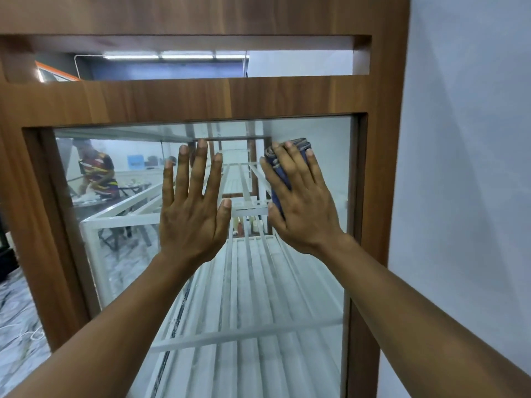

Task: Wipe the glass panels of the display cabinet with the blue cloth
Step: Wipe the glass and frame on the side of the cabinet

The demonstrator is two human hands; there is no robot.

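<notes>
A tall glass panel (310, 282) fills the brown wooden frame (376, 196) of the display cabinet in front of me. My left hand (192, 208) lies flat on the glass near its upper middle, fingers straight and spread. To its right, my right hand (301, 202) presses a folded blue cloth (280, 173) against the glass with straight fingers. The cloth shows above my fingertips and between thumb and forefinger; the rest is hidden under my palm. White slatted shelves (258, 326) show through the glass.
A plain pale wall (465, 168) adjoins the cabinet on the right. A narrow upper opening (201, 64) sits above the panel. At the left, a seated person (97, 173) at a table shows in the glass. Marbled floor (20, 326) lies at the lower left.
</notes>
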